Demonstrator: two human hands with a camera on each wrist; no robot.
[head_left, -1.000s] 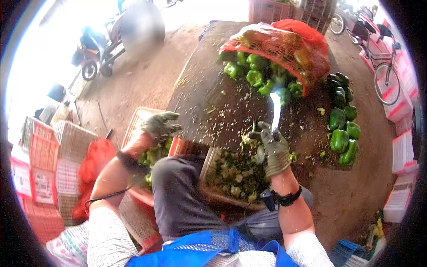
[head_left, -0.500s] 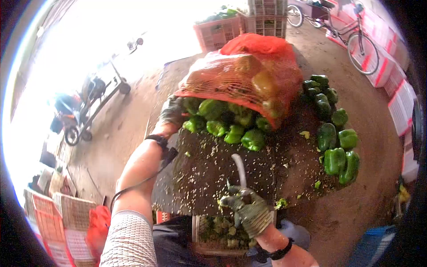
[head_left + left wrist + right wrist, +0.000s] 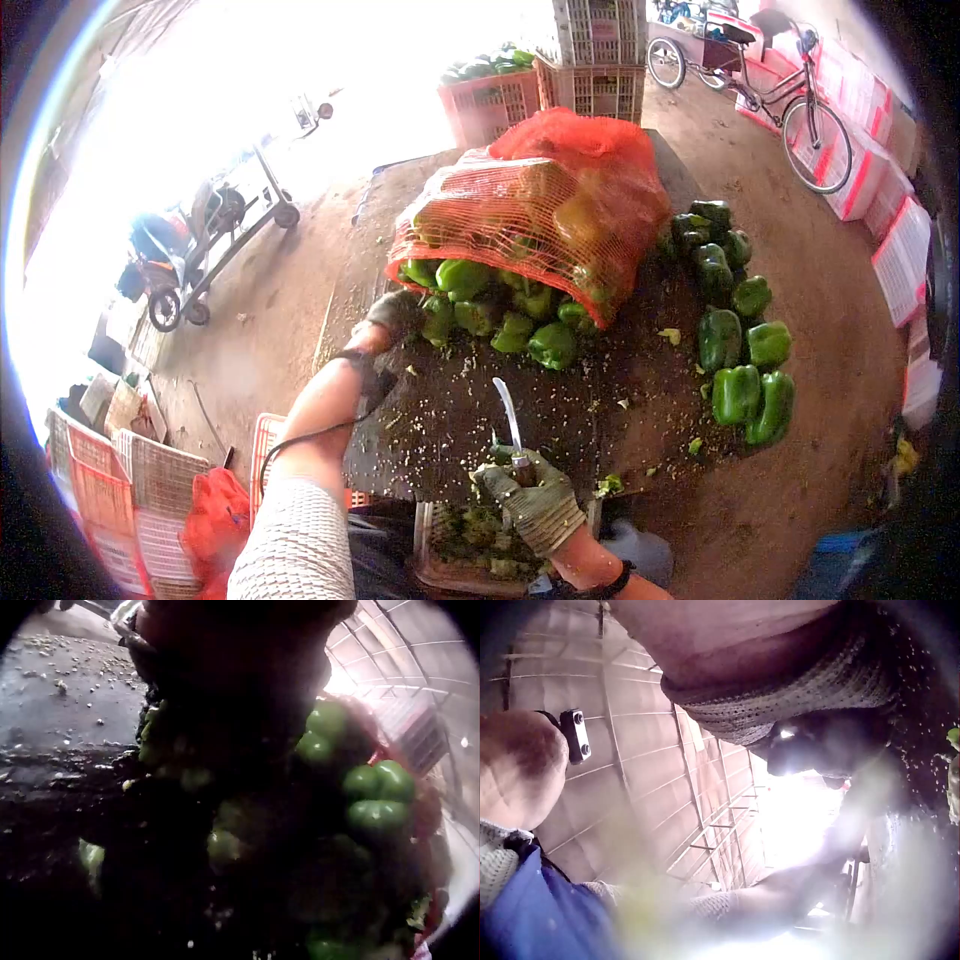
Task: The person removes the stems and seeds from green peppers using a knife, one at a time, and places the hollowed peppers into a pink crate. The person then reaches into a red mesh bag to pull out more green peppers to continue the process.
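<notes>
A red mesh bag (image 3: 600,190) of green bell peppers lies on its side on a dark board (image 3: 380,440), its mouth toward me. Several peppers (image 3: 552,346) show at the mouth. My gloved left hand (image 3: 398,314) is at the left end of this row, right beside a pepper (image 3: 437,320); its fingertips are hidden. Shadow covers most of the left wrist view, where a pepper (image 3: 381,796) shows at the right. In my gloved right hand (image 3: 540,503) I grip a knife (image 3: 508,410) near the board's front edge, its pale curved blade pointing up and away.
Several bell peppers (image 3: 737,394) form a double row along the board's right side. Seeds and scraps litter the board. Below its front edge stands a crate (image 3: 425,560) of trimmings. Stacked crates (image 3: 600,90) rise behind the bag; a tricycle (image 3: 815,130) stands at the back right.
My left hand has gone from above the left crate forward to the bag's mouth, then slightly back toward me beside the peppers. The right hand keeps the knife. The head view has shifted.
</notes>
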